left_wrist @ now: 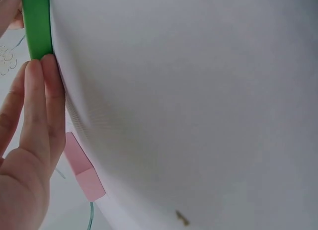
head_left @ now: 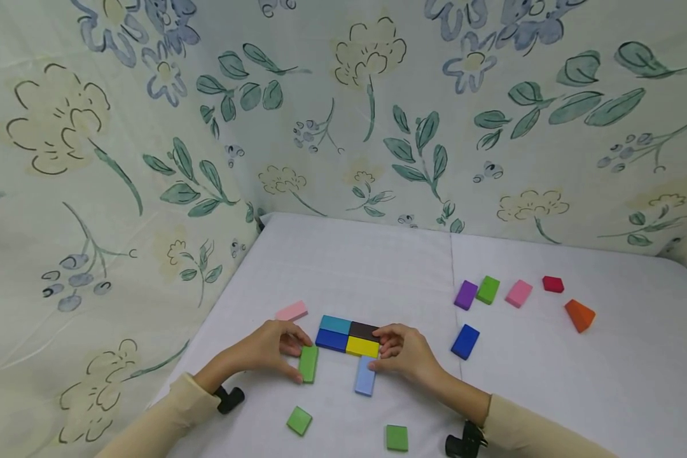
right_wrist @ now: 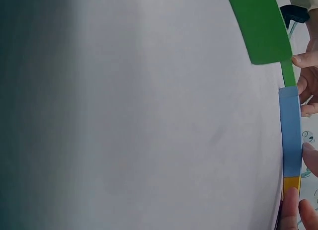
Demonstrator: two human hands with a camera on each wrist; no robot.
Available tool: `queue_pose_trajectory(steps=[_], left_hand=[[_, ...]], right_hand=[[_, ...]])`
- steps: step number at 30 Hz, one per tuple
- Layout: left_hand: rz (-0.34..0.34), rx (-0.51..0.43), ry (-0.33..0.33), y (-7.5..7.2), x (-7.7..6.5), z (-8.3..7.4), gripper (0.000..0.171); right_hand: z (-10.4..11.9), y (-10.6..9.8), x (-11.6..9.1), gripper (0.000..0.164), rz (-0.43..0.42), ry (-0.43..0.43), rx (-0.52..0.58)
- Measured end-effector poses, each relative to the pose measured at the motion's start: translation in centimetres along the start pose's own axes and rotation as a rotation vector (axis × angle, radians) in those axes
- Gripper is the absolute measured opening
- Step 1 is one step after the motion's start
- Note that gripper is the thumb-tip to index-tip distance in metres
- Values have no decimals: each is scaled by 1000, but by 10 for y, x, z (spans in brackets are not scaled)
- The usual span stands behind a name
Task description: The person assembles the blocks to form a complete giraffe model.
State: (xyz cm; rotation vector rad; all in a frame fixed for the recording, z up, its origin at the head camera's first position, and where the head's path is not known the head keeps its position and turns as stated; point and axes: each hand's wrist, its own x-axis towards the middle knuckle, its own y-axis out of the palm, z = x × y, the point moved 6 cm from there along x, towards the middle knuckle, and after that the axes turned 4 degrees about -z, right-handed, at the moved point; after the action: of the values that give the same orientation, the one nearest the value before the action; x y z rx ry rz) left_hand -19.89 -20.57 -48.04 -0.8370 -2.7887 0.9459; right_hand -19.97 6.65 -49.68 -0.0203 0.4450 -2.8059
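Observation:
On the white table in the head view, four blocks form a two-by-two rectangle: teal (head_left: pixel 335 324), dark brown (head_left: pixel 364 330), dark blue (head_left: pixel 332 341) and yellow (head_left: pixel 362 346). My left hand (head_left: pixel 266 346) holds a long green block (head_left: pixel 308 364) by its ends, thumb at the near end and fingers at the far end, just left of the rectangle. My right hand (head_left: pixel 413 356) has its fingertips against the rectangle's right side. Its thumb touches a light blue block (head_left: pixel 364 376), which lies lengthwise below the yellow one. In the right wrist view, fingers (right_wrist: pixel 289 210) overlap the yellow block.
A pink block (head_left: pixel 292 311) lies behind my left hand. Two green square blocks (head_left: pixel 299 421) (head_left: pixel 397 438) are near the front. To the right lie a blue block (head_left: pixel 465 342), purple block (head_left: pixel 466 295), green block (head_left: pixel 488 290), pink block (head_left: pixel 518 294), red block (head_left: pixel 553 284) and orange block (head_left: pixel 580 316).

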Motion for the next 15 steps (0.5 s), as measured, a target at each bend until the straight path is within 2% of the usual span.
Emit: queue_pose_trajectory(steps=[7,15], left_hand=[[8,-42,-13,2,1,1,56],[13,-44,-5,3,4,0,56]], right_hand=[[0,0,-1,53,2,-1,5],[1,-1,-1,53,2,-5,1]])
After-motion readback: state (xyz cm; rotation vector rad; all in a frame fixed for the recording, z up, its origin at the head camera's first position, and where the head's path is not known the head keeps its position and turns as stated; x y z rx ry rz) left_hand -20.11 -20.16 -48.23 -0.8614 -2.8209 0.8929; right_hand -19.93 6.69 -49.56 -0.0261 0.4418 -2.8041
